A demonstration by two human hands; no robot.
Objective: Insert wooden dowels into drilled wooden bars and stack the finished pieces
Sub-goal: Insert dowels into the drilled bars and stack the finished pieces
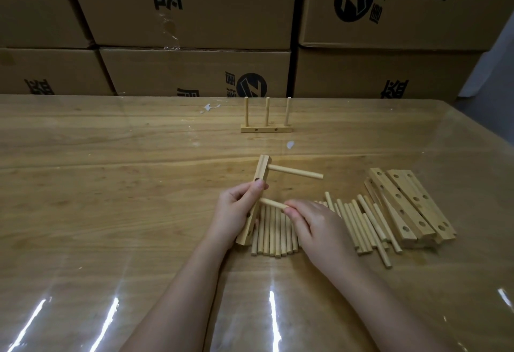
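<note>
From my remote seat I start at the left. The left hand [239,204] has its fingers curled round the middle of the drilled bar [262,169], thumb pressed on the near face. It holds the bar tilted, with the lower end down among the loose dowels [271,235] on the table [111,184]. One seated dowel [296,171] already sticks out sideways from the hole near the bar's top end. Below it, the second dowel [274,203] has its left tip at the bar about midway along; I cannot tell whether it has entered a hole yet. The right hand [317,223] pinches that dowel's right end between thumb and fingertips.

Farther back, near the table's middle, stands one finished piece [267,129] with three dowels upright. Judging by that, the bar in hand is about a third done, with the second peg in progress and a third to follow.

To the right lie more spare dowels [361,223], and beyond them a pile of empty bars [411,207]. As I read it, only one piece is complete, no stack exists yet, and most of the job remains.
</note>
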